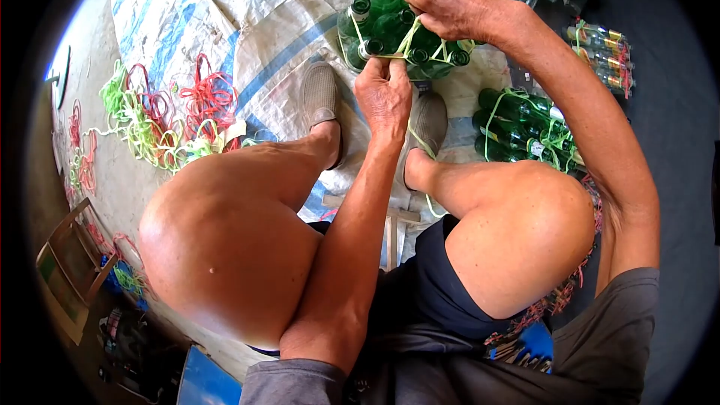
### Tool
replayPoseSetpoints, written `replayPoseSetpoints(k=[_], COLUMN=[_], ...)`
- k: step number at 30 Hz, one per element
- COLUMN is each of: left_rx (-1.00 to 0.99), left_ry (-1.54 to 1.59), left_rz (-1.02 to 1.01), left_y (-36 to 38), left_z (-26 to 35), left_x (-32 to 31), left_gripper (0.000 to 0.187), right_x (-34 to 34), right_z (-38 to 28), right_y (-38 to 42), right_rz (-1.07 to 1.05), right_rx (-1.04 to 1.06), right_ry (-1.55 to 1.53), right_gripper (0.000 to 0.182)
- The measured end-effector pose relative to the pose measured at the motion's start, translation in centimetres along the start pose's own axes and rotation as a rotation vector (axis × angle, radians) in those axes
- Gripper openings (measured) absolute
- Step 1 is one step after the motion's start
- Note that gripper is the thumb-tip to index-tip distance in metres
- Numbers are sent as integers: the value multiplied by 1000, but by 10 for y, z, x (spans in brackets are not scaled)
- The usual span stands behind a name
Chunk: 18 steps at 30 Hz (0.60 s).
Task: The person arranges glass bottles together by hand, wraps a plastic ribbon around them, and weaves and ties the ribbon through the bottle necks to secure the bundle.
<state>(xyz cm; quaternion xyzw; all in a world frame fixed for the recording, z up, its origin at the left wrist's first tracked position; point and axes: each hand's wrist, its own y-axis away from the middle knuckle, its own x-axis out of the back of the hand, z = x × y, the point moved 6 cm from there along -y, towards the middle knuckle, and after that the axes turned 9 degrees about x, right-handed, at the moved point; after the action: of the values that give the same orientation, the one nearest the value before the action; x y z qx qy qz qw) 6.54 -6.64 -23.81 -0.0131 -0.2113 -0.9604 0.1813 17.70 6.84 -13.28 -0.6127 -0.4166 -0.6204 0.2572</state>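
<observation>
Several green glass bottles point(386, 26) stand upright in a cluster on the striped sheet, just beyond my feet. Pale green string point(409, 39) runs around and between their necks. My left hand point(383, 94) is at the near side of the cluster, its thumb and finger pinched on the string beside a bottle mouth. Over the far right side of the cluster, my right hand point(452, 4) is closed on the string too, knuckles up. A length of the string hangs down past my left wrist toward the right foot.
Green bottles tied with string point(525, 129) lie at the right. Clear bottles point(602, 58) lie beyond them, with more at the top right. Red string point(208, 94) and light green string point(146, 129) lie tangled on the left of the sheet point(274, 15). A wooden frame point(73, 274) is at the lower left.
</observation>
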Motion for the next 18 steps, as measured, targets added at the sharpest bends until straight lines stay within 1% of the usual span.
replayPoseSetpoints(k=[4,9,12,18], left_rx=[-49,-7,7,20], left_ry=[57,78,73,82], left_rz=[40,31,11,10], left_y=[-2,0,0,1], left_z=[0,-1,-2,-4], left_x=[-1,-2,-3,-4], left_gripper=[22,21,19,18], right_x=[-2,-1,-3,-2], right_z=[4,4,6,6], right_y=[1,1,-2,-3], right_rz=[-9,21,-13,31], right_rx=[-2,39,28,35], right_ry=[-35,-28,45,14], right_gripper=[10,11,12,11])
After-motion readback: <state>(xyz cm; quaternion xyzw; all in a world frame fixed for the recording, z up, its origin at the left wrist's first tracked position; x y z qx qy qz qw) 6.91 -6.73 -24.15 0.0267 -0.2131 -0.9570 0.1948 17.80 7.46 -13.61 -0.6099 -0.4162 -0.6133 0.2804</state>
